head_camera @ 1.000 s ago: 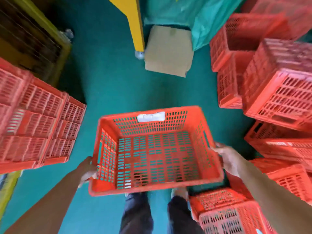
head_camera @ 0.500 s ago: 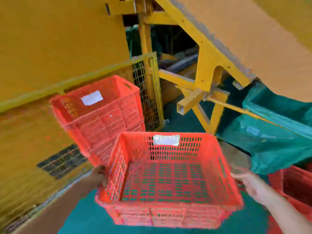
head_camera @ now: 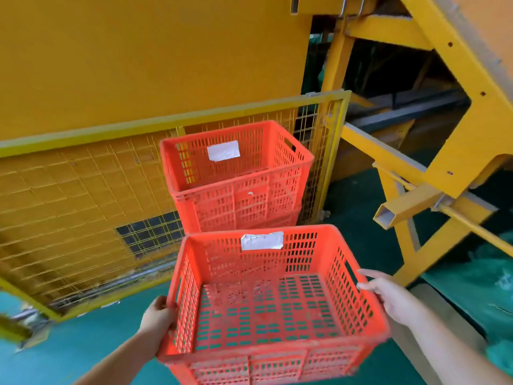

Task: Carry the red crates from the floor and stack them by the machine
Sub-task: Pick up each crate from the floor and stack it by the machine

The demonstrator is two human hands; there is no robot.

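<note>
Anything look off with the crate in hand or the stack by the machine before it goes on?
Nothing stands out. The held crate is empty and intact, gripped by left hand and right hand. The stack sits squarely against the mesh guard.

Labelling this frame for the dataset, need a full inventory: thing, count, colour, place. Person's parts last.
carried crate: 1, red, empty, white label on far wall, held low centre over the floor
crate stack: at least 2 nested, red, white label in the top one, against the mesh guard
mesh guard: 1, yellow wire, along the machine's base, left
machine panel: 1, yellow, upper left
steel frame: yellow beams and braces, right
floor: green, bottom and right
green sheet: 1, crumpled, far right
left hand: grips the carried crate's left rim
right hand: holds its right rim, fingers out
</note>
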